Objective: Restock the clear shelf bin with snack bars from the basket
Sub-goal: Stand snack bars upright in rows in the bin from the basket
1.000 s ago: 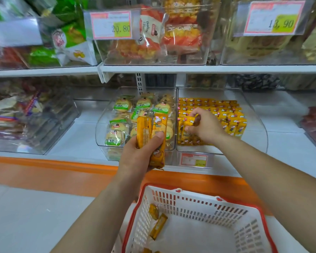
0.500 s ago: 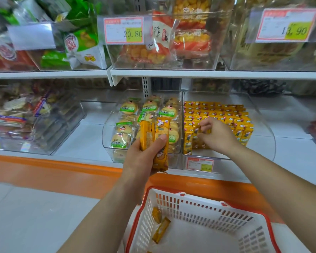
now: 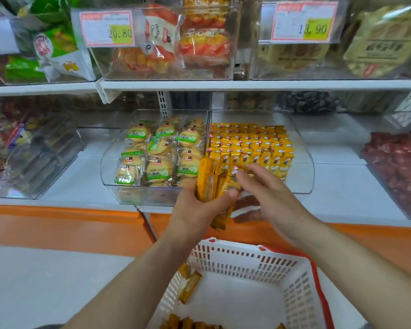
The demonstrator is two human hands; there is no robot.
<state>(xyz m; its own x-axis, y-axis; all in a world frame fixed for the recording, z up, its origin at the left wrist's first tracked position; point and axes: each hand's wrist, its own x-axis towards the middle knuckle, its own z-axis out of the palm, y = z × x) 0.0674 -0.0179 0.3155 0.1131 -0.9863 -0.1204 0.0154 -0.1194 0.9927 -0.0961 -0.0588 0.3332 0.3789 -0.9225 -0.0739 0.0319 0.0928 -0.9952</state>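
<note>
The clear shelf bin (image 3: 305, 162) on the lower shelf holds rows of yellow snack bars (image 3: 249, 144). In front of it my left hand (image 3: 195, 210) grips a bundle of yellow bars (image 3: 208, 181) upright. My right hand (image 3: 271, 198) is next to the bundle, its thumb and forefinger pinching the top end of one bar (image 3: 236, 170), with the other fingers stretched out below. The white basket with red rim (image 3: 249, 256) sits beneath my arms, with a few bars (image 3: 189, 286) lying along its left side and near edge.
Left of the snack bar bin, a second clear bin (image 3: 109, 167) holds round green-labelled biscuits. More clear bins of packets fill the upper shelf, with price tags (image 3: 106, 28). A bin of red sweets (image 3: 396, 167) stands at right. An orange strip (image 3: 57, 224) runs under the shelf.
My right hand has come back out of the bin to the bundle in my left hand. My left hand has shifted right with the bars. The view has moved closer.
</note>
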